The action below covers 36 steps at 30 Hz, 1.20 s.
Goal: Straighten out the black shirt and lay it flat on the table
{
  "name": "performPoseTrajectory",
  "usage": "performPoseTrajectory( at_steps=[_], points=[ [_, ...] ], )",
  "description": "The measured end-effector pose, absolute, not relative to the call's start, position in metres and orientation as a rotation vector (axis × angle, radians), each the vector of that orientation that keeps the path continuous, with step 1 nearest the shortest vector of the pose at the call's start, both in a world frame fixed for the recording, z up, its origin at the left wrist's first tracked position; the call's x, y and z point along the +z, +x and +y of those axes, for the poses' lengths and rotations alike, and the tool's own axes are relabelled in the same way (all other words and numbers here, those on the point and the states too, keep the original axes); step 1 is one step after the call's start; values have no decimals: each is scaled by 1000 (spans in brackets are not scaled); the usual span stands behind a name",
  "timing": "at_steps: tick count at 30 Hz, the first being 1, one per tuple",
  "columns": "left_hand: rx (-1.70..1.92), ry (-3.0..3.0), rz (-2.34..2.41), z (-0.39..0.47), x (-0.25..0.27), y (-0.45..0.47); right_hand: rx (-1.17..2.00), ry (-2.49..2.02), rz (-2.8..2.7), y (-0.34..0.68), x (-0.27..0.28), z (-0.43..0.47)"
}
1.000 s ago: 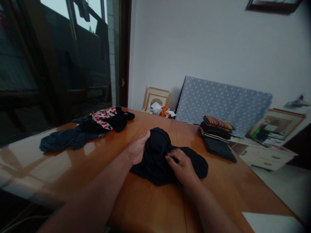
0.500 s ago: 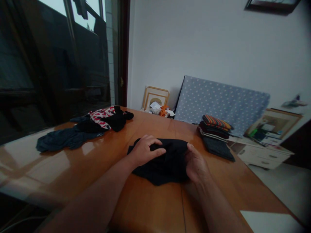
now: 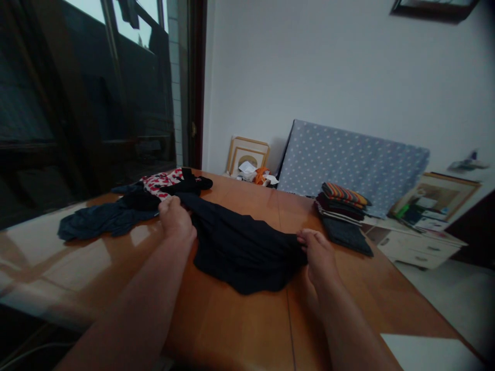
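Observation:
A black garment [image 3: 240,247] lies stretched across the glossy wooden table [image 3: 240,330] in front of me. My left hand [image 3: 176,221] grips its left end, pulled out toward the pile of loose clothes [image 3: 127,208]. The garment's right end is pinched in my right hand [image 3: 319,255], close to the folded stack [image 3: 344,211]. Between the two hands the cloth is spread wide and sags toward me.
The loose pile at the left holds dark pieces and a red-and-white patterned one [image 3: 162,181]. A polka-dot padded board [image 3: 348,154] and picture frames [image 3: 247,153] lean on the far wall. A white sheet [image 3: 421,350] lies at the table's near right corner.
My hands have drawn apart, the left far out to the left, and the bunched black garment has opened out into a wide strip.

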State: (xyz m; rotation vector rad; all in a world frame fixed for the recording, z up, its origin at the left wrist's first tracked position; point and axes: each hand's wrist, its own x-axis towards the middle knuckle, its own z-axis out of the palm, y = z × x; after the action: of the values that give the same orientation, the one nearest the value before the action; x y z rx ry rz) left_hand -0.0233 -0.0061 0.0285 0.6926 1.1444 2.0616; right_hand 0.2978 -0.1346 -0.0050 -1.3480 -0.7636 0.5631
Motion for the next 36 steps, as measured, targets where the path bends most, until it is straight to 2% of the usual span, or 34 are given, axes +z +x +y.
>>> performPoseTrajectory(
  at_steps=[4, 8, 10, 15, 17, 19, 23, 26, 28, 32, 36],
  points=[
    [2183, 911, 1246, -9, 23, -13, 473, -1434, -1029, 299, -9, -134],
    [1811, 1452, 1051, -33, 21, 14, 534, -1485, -1445, 284, -7, -142],
    [1626, 1603, 961, -45, 21, 25, 743, -1432, -1612, 271, -1, -152],
    [1269, 1854, 691, -64, 22, 35, 1617, -1077, -1839, 242, 24, -183],
    [1120, 1981, 659, -67, 24, 34, 1711, -997, -1810, 241, 28, -185],
    [971, 2136, 688, -68, 24, 32, 1551, -1033, -1627, 246, 26, -177],
    [737, 2335, 826, -66, 21, 27, 988, -1336, -1232, 268, 4, -150],
    [653, 2372, 824, -64, 16, 25, 686, -1477, -1233, 279, -15, -137],
    [646, 2377, 843, -63, 15, 25, 600, -1513, -1345, 281, -24, -135],
    [876, 2282, 1062, -55, 18, 21, 599, -1523, -1439, 281, -32, -133],
    [1403, 2003, 1195, -44, 26, 14, 703, -1370, -813, 293, -25, -126]
  ],
)
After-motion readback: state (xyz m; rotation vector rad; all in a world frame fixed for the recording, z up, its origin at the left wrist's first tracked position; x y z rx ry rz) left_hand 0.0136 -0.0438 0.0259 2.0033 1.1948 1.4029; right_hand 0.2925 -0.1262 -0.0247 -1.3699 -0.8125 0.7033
